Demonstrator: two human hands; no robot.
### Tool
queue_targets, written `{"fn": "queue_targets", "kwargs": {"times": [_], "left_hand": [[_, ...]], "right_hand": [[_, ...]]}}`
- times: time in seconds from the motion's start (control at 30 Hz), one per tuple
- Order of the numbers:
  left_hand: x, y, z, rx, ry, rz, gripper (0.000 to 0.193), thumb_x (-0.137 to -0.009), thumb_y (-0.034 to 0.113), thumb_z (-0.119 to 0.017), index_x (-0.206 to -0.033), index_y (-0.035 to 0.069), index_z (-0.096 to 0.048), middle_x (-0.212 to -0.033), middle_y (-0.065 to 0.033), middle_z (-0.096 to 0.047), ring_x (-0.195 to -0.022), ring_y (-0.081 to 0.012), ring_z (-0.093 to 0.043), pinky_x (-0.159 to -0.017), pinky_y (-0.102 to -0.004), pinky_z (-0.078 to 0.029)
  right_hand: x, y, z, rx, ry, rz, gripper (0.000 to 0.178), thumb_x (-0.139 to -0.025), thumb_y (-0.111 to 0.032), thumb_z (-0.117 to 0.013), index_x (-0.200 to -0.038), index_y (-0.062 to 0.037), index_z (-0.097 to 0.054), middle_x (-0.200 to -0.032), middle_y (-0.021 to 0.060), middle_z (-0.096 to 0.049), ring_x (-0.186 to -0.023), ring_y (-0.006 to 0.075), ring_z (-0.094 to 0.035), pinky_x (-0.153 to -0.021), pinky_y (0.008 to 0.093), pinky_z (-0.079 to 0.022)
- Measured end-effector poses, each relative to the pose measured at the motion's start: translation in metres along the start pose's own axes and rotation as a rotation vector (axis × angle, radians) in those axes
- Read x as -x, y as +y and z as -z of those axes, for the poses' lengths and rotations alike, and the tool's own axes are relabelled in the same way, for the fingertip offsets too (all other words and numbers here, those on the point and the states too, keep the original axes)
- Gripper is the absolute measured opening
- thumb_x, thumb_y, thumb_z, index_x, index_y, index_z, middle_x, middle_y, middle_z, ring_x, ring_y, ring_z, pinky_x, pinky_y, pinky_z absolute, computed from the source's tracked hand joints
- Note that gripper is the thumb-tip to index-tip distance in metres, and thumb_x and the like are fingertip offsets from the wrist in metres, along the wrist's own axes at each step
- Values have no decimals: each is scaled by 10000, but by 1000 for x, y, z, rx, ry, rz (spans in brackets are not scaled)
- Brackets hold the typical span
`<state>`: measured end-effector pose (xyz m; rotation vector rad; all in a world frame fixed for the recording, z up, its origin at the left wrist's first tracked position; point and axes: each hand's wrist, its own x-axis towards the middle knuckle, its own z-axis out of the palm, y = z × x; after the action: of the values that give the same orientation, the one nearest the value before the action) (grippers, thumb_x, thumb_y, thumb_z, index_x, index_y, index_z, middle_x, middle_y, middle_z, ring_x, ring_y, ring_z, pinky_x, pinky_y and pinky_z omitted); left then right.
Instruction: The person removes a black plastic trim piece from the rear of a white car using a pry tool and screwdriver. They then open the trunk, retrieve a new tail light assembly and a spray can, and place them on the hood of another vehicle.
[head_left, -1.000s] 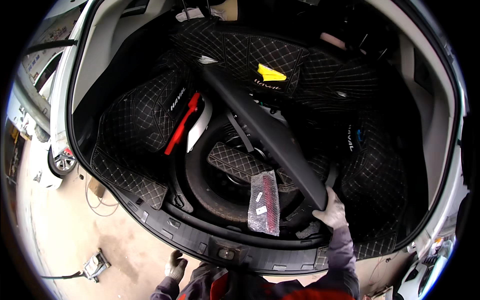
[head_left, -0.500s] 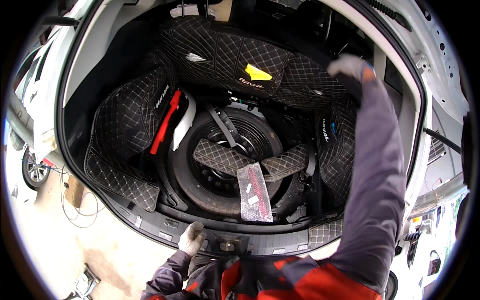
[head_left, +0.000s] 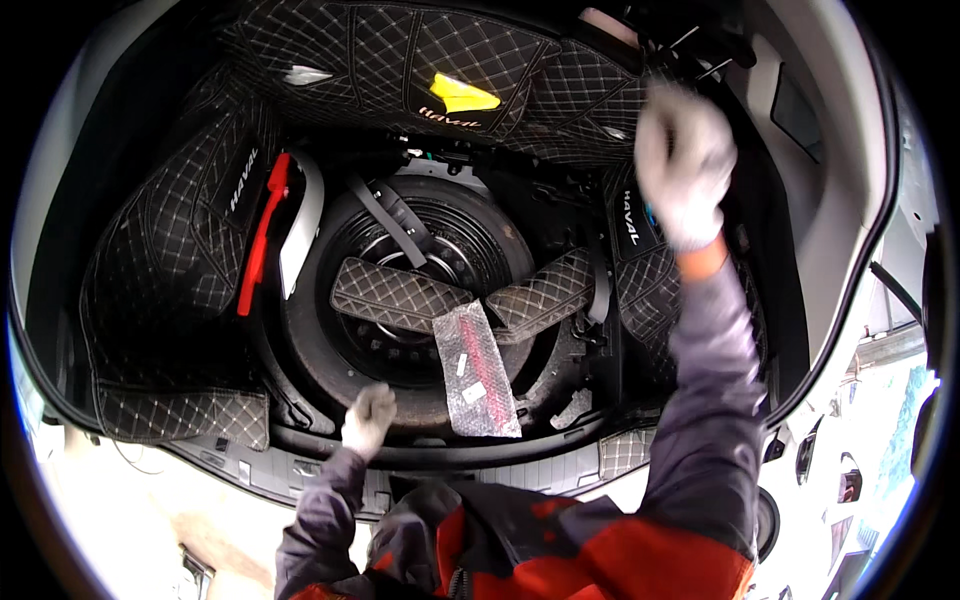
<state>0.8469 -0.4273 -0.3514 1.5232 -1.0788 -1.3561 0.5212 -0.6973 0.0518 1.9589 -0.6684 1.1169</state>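
Note:
My left hand [head_left: 368, 420], in a pale work glove, hovers over the near edge of the spare tire [head_left: 335, 372]. Its fingers are curled in, and nothing shows in them. Raised at the upper right is my right hand [head_left: 685, 165], also gloved, in front of the quilted seat-back cover; motion smears its fingers. A clear bubble-wrap packet [head_left: 475, 375] with something red inside rests across the tire's near side. Two quilted strips [head_left: 400, 296] lie over the wheel, and a grey strap [head_left: 390, 222] crosses the rim.
A long red bar [head_left: 262, 240] leans on the left, beside a curved white piece [head_left: 303, 230]. Quilted black lining [head_left: 180, 200] covers the trunk walls. A yellow cloth-like piece [head_left: 464, 94] sits in a seat-back pocket. The trunk sill [head_left: 540, 473] runs along the near side.
My view has moved closer over the trunk. My left hand has gone from the sill to above the tire's near edge. My right arm is more bent, its hand still raised at the right.

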Motion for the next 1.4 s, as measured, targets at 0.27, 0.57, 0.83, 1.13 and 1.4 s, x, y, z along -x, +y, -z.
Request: {"fn": "queue_targets", "kwargs": {"times": [0.27, 0.57, 0.83, 1.13, 1.4], "left_hand": [[-279, 41, -20, 279, 47, 222, 586, -824, 242, -749, -1302, 9, -502, -1047, -53, -603, -936, -145, -564, -799, -307, -468], [-441, -57, -78, 394, 342, 192, 556, -743, 184, -811, -1194, -21, -559, -1126, -127, -647, -987, -247, -612, -884, -406, -472], [-426, -17, -115, 399, 438, -10, 401, -800, 120, -764, -1117, -12, -556, -984, -79, -648, -840, -185, -596, -809, -343, -499], [-213, 72, -46, 252, 180, -4, 416, -845, 137, -685, -1214, -11, -565, -975, -70, -657, -859, -158, -600, -804, -310, -504], [-141, 308, 19, -586, 309, -702, 586, -817, 243, -739, -1322, 25, -539, -1059, -227, -695, -944, -337, -711, -853, -401, -557]], "right_hand": [[438, -6, -7, 412, -1083, -1437, 378, -818, -267, -704, -1055, 6, -591, -1035, 227, -681, -961, 388, -658, -844, 455, -525], [382, -57, 41, 234, -635, -1506, 442, -781, -255, -734, -1080, 10, -547, -947, 232, -653, -865, 379, -645, -829, 445, -505], [171, 12, 66, 353, -357, -1009, 590, -801, -188, -750, -1307, 25, -533, -1168, 242, -639, -1076, 334, -640, -987, 410, -471], [36, 19, 67, 467, -177, -844, 503, -825, -216, -743, -1265, -15, -606, -1192, 215, -667, -1107, 329, -658, -996, 406, -486], [5, 100, -55, 348, -203, -595, 527, -843, -333, -720, -1265, -53, -575, -1171, 231, -636, -1050, 384, -654, -907, 443, -518]]}}
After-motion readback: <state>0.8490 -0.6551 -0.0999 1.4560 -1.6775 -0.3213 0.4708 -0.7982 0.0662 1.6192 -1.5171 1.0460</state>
